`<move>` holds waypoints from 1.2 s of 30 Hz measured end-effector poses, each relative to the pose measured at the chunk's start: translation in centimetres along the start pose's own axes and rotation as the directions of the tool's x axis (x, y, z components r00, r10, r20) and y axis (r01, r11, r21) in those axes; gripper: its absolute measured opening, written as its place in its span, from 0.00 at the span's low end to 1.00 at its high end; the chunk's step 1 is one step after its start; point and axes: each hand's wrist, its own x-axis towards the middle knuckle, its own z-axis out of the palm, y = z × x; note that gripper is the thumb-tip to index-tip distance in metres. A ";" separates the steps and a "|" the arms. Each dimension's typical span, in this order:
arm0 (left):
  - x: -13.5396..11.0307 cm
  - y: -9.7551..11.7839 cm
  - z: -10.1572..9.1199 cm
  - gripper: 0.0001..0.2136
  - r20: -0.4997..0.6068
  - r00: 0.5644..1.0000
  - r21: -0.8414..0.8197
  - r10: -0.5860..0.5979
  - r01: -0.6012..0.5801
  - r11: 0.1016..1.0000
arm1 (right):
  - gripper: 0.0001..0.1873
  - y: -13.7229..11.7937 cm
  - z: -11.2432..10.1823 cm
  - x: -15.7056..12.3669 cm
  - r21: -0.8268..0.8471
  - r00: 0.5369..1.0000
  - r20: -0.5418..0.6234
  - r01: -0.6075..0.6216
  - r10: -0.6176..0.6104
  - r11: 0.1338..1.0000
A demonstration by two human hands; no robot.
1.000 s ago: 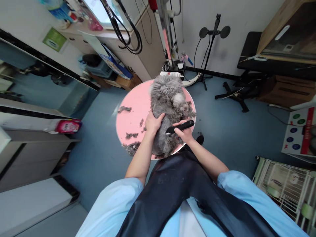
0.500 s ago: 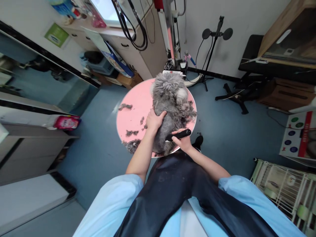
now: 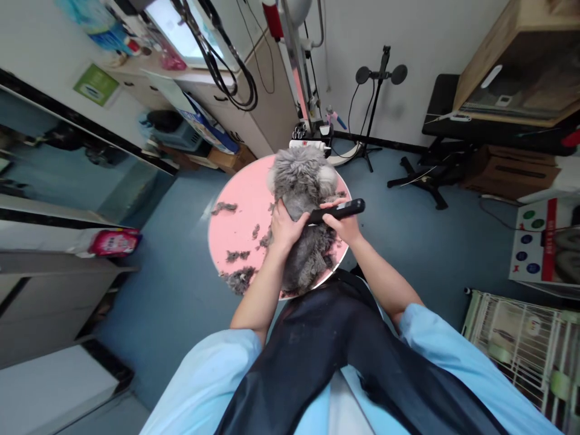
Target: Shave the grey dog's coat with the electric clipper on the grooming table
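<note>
A grey, curly-haired dog [image 3: 302, 174] is on a round pink table [image 3: 231, 238], its head end away from me. The fur over its back is short, while the head is fluffy. My left hand [image 3: 286, 228] holds the dog's side, thumb across the back. In my right hand [image 3: 344, 227] is a black hair clipper [image 3: 347, 209], its blade end against the back close to my left thumb. The blade itself is hidden in fur. Cut tufts of grey fur [image 3: 239, 279] lie on the table's left part.
Behind the table rises a metal post [image 3: 294, 66] with scissors [image 3: 299, 132] and a white tube [image 3: 309, 145] at its foot. Black looped cables [image 3: 247, 90] hang above. A black stand [image 3: 377, 90] is by the wall; a wire cage [image 3: 512, 344] sits at right.
My right hand has moved the clipper up the dog's back, away from me, towards the shoulders. My left hand stays on the dog's side. The loose fur on the right looks reduced.
</note>
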 end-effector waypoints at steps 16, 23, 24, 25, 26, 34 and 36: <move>0.3 -0.6 -0.3 0.41 -0.005 1.000 0.021 -0.023 0.023 1.000 | 0.16 1.0 0.2 -2.3 -0.005 0.987 0.159 0.021 -0.020 1.000; -0.1 -1.1 -0.4 0.42 0.009 1.000 0.013 0.005 -0.005 1.000 | 0.16 1.0 0.7 -2.5 -0.016 0.992 0.118 0.047 -0.044 0.999; 0.0 -1.3 -0.3 0.42 0.011 1.000 0.013 0.012 -0.012 1.000 | 0.16 1.3 0.8 -2.4 -0.019 0.993 0.112 0.038 -0.035 0.999; 0.0 -1.4 -0.3 0.42 0.012 1.000 0.013 0.019 -0.019 1.000 | 0.16 1.6 0.9 -2.5 -0.023 0.994 0.107 0.027 -0.025 0.999; 0.1 -1.6 -0.3 0.43 0.012 1.000 0.012 0.026 -0.026 1.000 | 0.16 1.9 1.0 -2.5 -0.022 0.995 0.101 0.018 -0.015 1.000; 0.6 -2.7 -0.2 0.43 0.006 0.998 -0.008 0.068 -0.068 0.998 | 0.15 2.5 0.8 -3.6 -0.025 0.993 0.118 0.034 -0.031 0.999; 0.7 -2.8 -0.3 0.42 0.000 0.997 -0.012 0.079 -0.079 0.997 | 0.15 2.7 0.7 -4.1 -0.040 0.993 0.115 0.009 -0.004 0.999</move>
